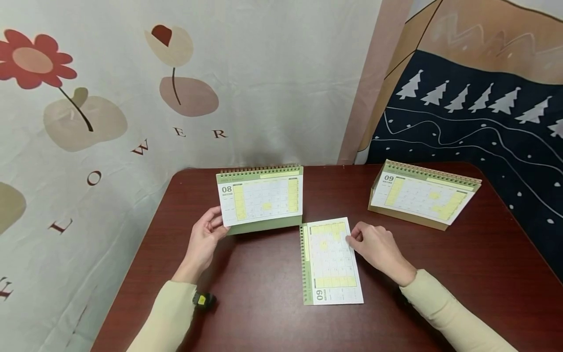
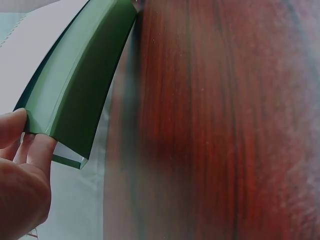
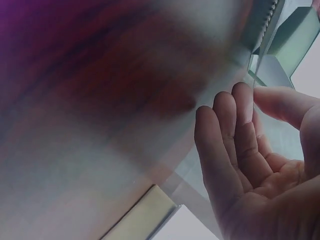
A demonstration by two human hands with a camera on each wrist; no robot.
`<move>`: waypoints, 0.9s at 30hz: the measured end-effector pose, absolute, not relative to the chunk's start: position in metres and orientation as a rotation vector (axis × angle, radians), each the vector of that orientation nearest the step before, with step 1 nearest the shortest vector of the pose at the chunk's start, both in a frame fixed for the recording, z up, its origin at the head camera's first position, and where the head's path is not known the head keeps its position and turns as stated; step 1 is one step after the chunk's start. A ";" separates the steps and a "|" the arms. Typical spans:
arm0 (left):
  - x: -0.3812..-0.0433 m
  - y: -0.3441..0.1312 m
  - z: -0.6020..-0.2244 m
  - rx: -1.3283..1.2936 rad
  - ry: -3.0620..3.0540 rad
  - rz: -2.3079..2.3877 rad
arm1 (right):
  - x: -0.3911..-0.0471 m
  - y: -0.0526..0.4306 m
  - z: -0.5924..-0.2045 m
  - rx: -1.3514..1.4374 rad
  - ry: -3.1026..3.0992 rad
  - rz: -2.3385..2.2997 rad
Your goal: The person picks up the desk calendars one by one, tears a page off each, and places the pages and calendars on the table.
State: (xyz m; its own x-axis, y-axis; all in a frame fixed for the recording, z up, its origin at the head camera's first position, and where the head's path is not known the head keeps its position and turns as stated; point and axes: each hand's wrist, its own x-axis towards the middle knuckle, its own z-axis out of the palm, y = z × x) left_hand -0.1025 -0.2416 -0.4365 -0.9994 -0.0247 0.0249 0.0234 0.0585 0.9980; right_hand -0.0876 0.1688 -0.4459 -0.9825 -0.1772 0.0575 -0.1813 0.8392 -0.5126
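My left hand (image 1: 203, 239) holds the lower left corner of a green desk calendar (image 1: 264, 198) with a page marked 08. In the left wrist view, its thumb lies on the green stand (image 2: 75, 85) and fingertips reach into the stand's open end. Between thumb and fingers, my right hand (image 1: 380, 248) pinches the right edge of a thin spiral-bound calendar pad (image 1: 332, 264) marked 09. This pad is turned sideways, its green spiral side at the left and its top left corner close to the desk calendar. The right wrist view shows the pad nearly edge-on.
Another desk calendar (image 1: 422, 195), also marked 09, stands on a tan base at the back right of the dark red wooden table (image 1: 259, 283). Behind the table hang a flower-printed cloth (image 1: 281, 88) and a dark cloth with white trees (image 1: 466, 117).
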 end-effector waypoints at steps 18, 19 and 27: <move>-0.117 -0.248 -0.440 -0.037 -2.337 -2.127 | -0.088 0.172 -0.442 0.291 -3.061 0.723; -0.118 -0.249 -0.441 -0.042 -2.341 -2.125 | -0.088 0.173 -0.441 0.290 -3.055 0.728; -0.123 -0.258 -0.444 -0.137 -2.582 -1.834 | -0.088 0.187 -0.425 0.262 -3.016 0.824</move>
State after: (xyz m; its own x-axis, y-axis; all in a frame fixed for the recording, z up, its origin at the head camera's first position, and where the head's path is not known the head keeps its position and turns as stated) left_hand -0.1225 -0.2582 -0.4439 -0.9959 0.0868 0.0264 0.0535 0.3270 0.9435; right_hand -0.0879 0.1866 -0.4249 -0.9860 -0.1595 0.0477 -0.1616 0.8480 -0.5047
